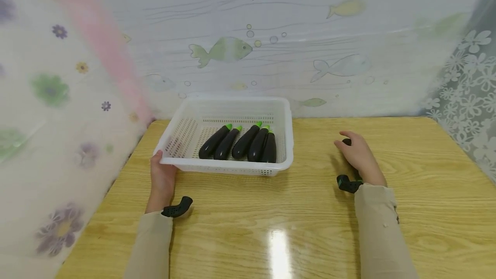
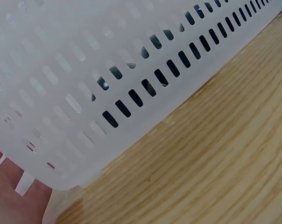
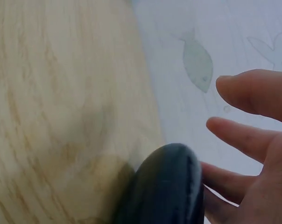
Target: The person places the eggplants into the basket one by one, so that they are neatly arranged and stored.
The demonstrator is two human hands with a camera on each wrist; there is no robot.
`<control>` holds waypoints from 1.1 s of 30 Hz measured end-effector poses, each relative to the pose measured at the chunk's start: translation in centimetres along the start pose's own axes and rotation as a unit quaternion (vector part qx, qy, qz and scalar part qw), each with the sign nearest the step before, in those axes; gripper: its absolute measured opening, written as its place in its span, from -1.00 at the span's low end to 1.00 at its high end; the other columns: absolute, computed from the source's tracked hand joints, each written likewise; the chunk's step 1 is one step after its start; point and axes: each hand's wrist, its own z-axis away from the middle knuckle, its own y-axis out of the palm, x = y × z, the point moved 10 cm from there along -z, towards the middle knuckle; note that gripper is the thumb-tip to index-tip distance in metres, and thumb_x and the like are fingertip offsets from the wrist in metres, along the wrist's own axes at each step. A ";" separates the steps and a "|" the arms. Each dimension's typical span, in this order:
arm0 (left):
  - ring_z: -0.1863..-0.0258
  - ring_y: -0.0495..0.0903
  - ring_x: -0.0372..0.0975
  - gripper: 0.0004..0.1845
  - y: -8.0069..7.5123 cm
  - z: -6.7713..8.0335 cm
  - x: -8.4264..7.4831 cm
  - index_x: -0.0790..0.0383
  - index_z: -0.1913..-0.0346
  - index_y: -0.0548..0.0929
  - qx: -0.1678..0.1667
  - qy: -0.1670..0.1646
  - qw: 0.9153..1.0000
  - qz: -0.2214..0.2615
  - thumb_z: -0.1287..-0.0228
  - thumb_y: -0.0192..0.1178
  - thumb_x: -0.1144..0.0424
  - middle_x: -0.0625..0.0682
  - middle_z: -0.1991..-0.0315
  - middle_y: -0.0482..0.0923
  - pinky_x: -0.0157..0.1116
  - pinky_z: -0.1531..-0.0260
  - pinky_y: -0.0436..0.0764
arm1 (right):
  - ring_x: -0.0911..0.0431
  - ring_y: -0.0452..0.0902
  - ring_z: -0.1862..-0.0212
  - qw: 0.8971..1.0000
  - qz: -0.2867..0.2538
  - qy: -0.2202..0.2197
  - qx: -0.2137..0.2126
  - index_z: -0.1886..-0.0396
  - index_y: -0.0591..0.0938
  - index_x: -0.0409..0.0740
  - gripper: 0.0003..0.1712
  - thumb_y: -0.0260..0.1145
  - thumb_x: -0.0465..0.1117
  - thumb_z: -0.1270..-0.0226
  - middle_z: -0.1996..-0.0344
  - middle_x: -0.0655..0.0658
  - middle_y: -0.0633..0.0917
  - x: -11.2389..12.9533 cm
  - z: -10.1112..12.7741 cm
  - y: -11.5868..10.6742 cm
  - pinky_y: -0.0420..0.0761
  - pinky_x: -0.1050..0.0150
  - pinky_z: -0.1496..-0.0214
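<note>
My left hand [image 1: 162, 180] grips the near left corner of a white plastic basket [image 1: 228, 165], its thumb up at the rim. In the left wrist view, fingers show beside the slotted basket wall [image 2: 52, 42]. Several dark eggplants [image 1: 243, 143] with green tips lie inside, side by side. Off to the right, my right hand [image 1: 360, 154] is over another eggplant [image 1: 347, 142] and mostly hides it. The right wrist view has this eggplant's rounded dark end [image 3: 166, 186] close against the lower fingers, while the thumb and other fingers are spread apart.
The wooden table [image 1: 248, 210] carries the basket near its far edge. Behind stands a wall covering [image 1: 271, 76] printed with fish, and a flower-patterned one [image 1: 50, 150] runs along the left. Black curved wrist mounts [image 1: 178, 208] stick out from both wrists.
</note>
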 end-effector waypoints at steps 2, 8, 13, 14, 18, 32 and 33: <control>-0.23 0.14 -0.12 -0.44 0.0 0.0 0.1 0.03 -0.29 0.17 0.000 0.000 1.000 0.001 -0.25 -0.21 -0.07 0.04 -0.28 0.14 -0.12 -0.17 0.07 | -0.30 -0.21 -0.30 1.000 -0.006 0.008 0.011 -0.37 -0.01 -0.23 -0.22 -0.12 0.15 -0.33 -0.32 -0.40 -0.07 -0.5 0.0 0.4 -0.02 -0.23 -0.16; -0.23 0.14 -0.14 -0.44 0.0 0.0 0.2 0.02 -0.28 0.17 -0.001 -0.003 1.000 -0.001 -0.25 -0.21 -0.07 0.02 -0.28 0.14 -0.12 -0.17 0.07 | -0.34 -0.18 -0.28 0.999 0.000 0.017 0.027 -0.38 -0.11 -0.25 -0.22 -0.07 0.04 -0.35 -0.31 -0.44 -0.09 -1.5 -0.3 1.1 0.03 -0.24 -0.14; -0.23 0.14 -0.11 -0.44 0.2 0.0 0.1 0.03 -0.28 0.17 0.004 0.003 1.000 -0.004 -0.25 -0.21 -0.08 0.05 -0.28 0.14 -0.10 -0.18 0.06 | -0.38 -0.15 -0.26 0.999 0.009 0.036 0.032 -0.38 -0.16 -0.26 -0.22 -0.03 -0.07 -0.35 -0.29 -0.48 -0.08 -2.0 -0.4 1.4 0.06 -0.24 -0.12; -0.23 0.14 -0.11 -0.44 0.2 0.0 0.1 0.03 -0.28 0.17 0.004 0.003 1.000 -0.006 -0.24 -0.21 -0.08 0.05 -0.27 0.15 -0.10 -0.18 0.06 | -0.38 -0.15 -0.26 0.999 0.010 0.040 0.035 -0.38 -0.17 -0.25 -0.22 -0.03 -0.07 -0.35 -0.30 -0.48 -0.08 -2.1 -0.5 1.5 0.06 -0.24 -0.12; -0.23 0.14 -0.12 -0.44 0.1 0.0 0.1 0.03 -0.29 0.17 0.004 0.002 1.000 -0.006 -0.25 -0.22 -0.08 0.05 -0.28 0.14 -0.12 -0.18 0.06 | -0.36 -0.11 -0.26 0.998 0.002 0.047 0.034 -0.39 -0.15 -0.21 -0.22 -0.06 0.01 -0.35 -0.31 -0.45 -0.07 -2.1 -0.4 1.5 0.11 -0.23 -0.11; -0.23 0.14 -0.12 -0.44 0.0 0.1 0.1 0.03 -0.29 0.17 0.004 -0.001 1.000 -0.015 -0.26 -0.22 -0.08 0.05 -0.28 0.15 -0.14 -0.17 0.09 | -0.31 0.14 -0.19 0.993 -0.079 0.053 -0.064 -0.40 -0.08 -0.04 -0.14 -0.10 0.26 -0.24 -0.32 -0.38 -0.01 -1.3 0.2 -0.3 0.28 -0.16 -0.04; -0.24 0.13 -0.12 -0.44 0.0 0.1 0.0 0.03 -0.29 0.16 0.005 -0.001 1.000 -0.016 -0.26 -0.23 -0.08 0.05 -0.28 0.14 -0.14 -0.16 0.09 | -0.30 0.15 -0.18 0.992 -0.088 0.054 -0.071 -0.40 -0.07 -0.05 -0.14 -0.10 0.26 -0.24 -0.32 -0.37 -0.01 -1.2 0.3 -0.4 0.29 -0.16 -0.04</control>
